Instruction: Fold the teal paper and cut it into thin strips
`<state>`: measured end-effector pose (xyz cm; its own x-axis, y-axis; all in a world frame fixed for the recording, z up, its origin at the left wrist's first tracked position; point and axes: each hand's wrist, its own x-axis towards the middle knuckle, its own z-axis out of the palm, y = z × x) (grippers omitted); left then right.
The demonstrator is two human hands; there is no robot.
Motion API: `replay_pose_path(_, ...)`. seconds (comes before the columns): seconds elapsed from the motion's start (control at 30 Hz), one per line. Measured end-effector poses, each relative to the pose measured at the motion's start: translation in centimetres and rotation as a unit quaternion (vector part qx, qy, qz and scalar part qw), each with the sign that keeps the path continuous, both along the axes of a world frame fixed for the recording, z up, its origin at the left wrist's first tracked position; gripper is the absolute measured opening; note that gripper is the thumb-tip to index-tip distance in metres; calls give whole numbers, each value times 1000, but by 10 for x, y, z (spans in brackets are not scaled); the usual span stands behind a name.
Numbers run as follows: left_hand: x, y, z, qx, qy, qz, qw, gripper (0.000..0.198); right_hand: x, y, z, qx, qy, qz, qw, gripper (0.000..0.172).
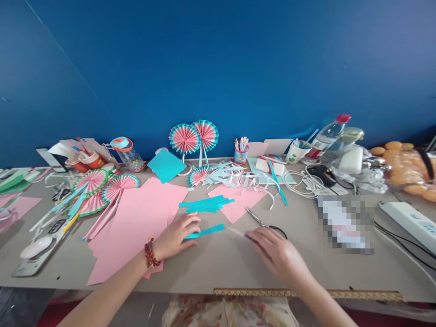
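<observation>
My left hand (175,237) lies palm down with its fingers apart, at the left end of a short blue paper strip (209,230). My right hand (277,252) is closed, its fingertips at one end of a thin pale strip (236,232) that points toward the blue one. Just beyond my right hand lie scissors (256,217), a dark handle loop partly behind the fingers. Several more blue strips (206,204) are piled ahead of my left hand. Large pink paper sheets (136,222) spread beside and under my left wrist; another pink sheet (235,211) lies farther back.
Pleated paper fans (185,138) lean against the blue wall; others (90,184) lie at left. A blue sheet (166,164), paper scraps (226,175), a pencil cup (241,154), a tilted bottle (329,136), cables (303,181) and a power strip (412,222) surround the work area.
</observation>
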<state>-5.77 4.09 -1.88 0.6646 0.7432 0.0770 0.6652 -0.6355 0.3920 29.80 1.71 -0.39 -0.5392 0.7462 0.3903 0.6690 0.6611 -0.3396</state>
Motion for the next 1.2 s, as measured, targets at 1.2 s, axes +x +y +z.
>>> replay_pose_path(1.2, 40, 58, -6, 2, 48, 190, 981, 17, 41, 41, -51, 117, 81, -126, 982, 21)
